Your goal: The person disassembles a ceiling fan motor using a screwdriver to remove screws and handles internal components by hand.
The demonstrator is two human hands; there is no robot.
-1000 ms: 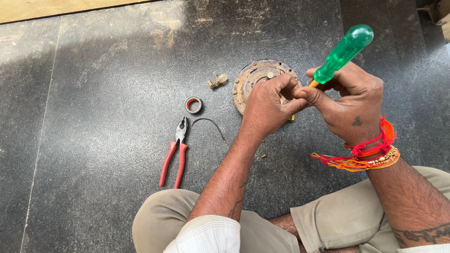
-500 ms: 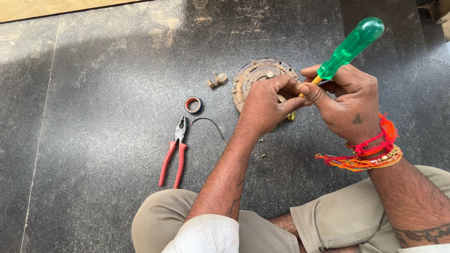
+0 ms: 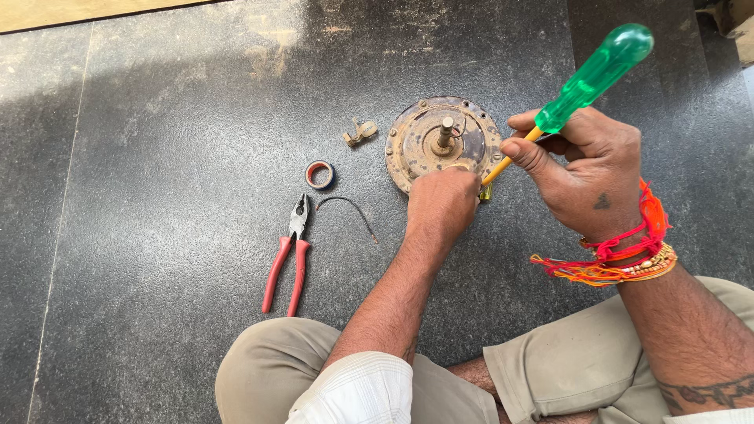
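we see round rusty motor plate (image 3: 424,141) on floor (image 3: 157,235) | left hand (image 3: 441,206) clamped on plate's near rim | right hand (image 3: 585,169) gripping green screwdriver (image 3: 585,82), tip at rim | we judge work midway | pliers (image 3: 287,255) left of plate, unused

I see khaki trousers (image 3: 550,369) on both legs, the cloth creased at the knees. A white sleeve (image 3: 357,392) with a fine checked weave covers the left upper arm. The right wrist carries a bundle of red and orange threads (image 3: 628,251) with loose ends, plus a beaded band. The right hand (image 3: 589,180) bears a small dark mark on its back, and darker tattoo lines run along the right forearm.
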